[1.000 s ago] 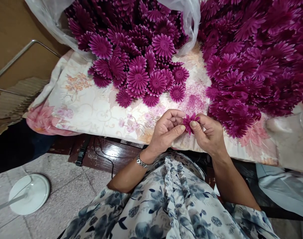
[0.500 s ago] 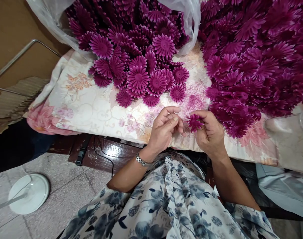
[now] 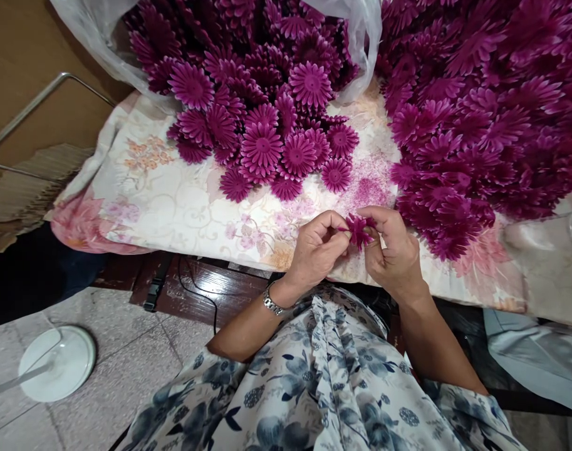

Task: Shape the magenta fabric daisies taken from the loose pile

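Observation:
My left hand point(image 3: 316, 250) and my right hand point(image 3: 393, 250) meet at the near edge of a cloth-covered table point(image 3: 163, 200). Between their fingertips is one small magenta fabric flower point(image 3: 358, 228). Both hands pinch it, the left from the left side, the right curled round it from the right. A steel watch point(image 3: 272, 304) is on my left wrist. Flat round magenta flowers point(image 3: 267, 147) lie heaped just beyond the hands, spilling from a clear plastic bag point(image 3: 361, 44). A larger heap of looser magenta flowers point(image 3: 478, 125) lies to the right.
The floral cloth point(image 3: 140, 188) shows magenta dust point(image 3: 368, 185) near the hands. A metal frame point(image 3: 36, 109) and cardboard point(image 3: 13, 194) stand at the left. On the tiled floor lies a white round base point(image 3: 55, 363). Pale fabric point(image 3: 534, 357) is at the right.
Half a second ago my left hand had drawn away from the flower, which the right hand held alone. Now the left fingers have come back and pinch the flower again.

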The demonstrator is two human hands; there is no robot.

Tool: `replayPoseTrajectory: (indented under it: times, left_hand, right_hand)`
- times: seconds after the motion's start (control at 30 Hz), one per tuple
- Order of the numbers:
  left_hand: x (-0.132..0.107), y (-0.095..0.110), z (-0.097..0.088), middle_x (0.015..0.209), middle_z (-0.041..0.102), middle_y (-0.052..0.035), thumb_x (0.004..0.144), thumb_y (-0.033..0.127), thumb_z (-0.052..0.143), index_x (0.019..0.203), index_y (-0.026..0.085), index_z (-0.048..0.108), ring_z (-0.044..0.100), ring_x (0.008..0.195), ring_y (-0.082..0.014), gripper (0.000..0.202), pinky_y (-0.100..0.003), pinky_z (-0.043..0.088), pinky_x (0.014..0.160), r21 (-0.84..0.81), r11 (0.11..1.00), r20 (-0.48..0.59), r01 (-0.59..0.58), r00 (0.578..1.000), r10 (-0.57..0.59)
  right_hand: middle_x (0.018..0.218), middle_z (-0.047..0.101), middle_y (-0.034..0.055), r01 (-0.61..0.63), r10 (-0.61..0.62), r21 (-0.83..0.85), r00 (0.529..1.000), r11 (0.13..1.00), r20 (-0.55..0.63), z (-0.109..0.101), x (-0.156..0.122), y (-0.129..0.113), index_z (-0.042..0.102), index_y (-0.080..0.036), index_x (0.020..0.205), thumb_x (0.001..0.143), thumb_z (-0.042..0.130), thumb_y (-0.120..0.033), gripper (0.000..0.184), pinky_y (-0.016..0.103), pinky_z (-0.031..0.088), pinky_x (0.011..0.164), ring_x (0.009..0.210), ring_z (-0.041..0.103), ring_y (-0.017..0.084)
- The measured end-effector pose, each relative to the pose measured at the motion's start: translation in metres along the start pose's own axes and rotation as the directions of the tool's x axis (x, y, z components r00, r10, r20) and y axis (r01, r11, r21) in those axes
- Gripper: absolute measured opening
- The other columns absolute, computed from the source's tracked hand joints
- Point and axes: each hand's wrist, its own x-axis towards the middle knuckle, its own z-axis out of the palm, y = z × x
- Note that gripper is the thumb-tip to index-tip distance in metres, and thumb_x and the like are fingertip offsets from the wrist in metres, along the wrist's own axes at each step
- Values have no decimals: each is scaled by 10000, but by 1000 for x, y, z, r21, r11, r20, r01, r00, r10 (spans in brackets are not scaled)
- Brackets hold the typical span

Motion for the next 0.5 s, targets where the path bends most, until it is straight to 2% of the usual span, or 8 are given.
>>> replayPoseTrajectory:
  times: [0.17, 0.33, 0.43, 0.5]
  left_hand:
    - [-1, 4, -4, 541, 487, 57, 752, 210, 571, 692, 183, 490, 480, 431, -67, 105, -213, 427, 445, -150, 988, 17, 23, 1000, -21]
    - [-3, 5, -6, 557, 489, 55, 737, 228, 608, 683, 177, 490, 487, 433, -63, 140, -215, 439, 444, -189, 981, 48, 43, 998, -34]
    - [-3, 9, -7, 604, 497, 46, 724, 226, 617, 663, 170, 491, 493, 433, -56, 150, -212, 429, 429, -221, 975, 54, 8, 999, 4]
    - [-2, 13, -11, 627, 501, 36, 714, 207, 616, 634, 162, 491, 497, 436, -51, 155, -205, 414, 417, -215, 976, 33, -48, 998, 56]
  right_hand:
    - [909, 657, 49, -8, 0, -117, 998, 993, -66, -2, 0, 6, 519, -212, 1102, 879, 423, -121, 260, 244, 524, 695, 781, 643, 134]
    - [949, 671, 66, -7, -17, -214, 994, 977, -109, -3, 1, 9, 525, -202, 1116, 894, 412, -154, 254, 276, 514, 737, 834, 650, 163]
    - [958, 672, 77, -24, -23, -302, 988, 953, -152, -8, 1, 12, 538, -189, 1120, 890, 418, -150, 262, 279, 504, 715, 820, 647, 165]
    - [947, 674, 84, -42, -41, -382, 978, 923, -206, -19, 1, 17, 562, -171, 1116, 880, 439, -135, 268, 266, 495, 688, 803, 644, 158]
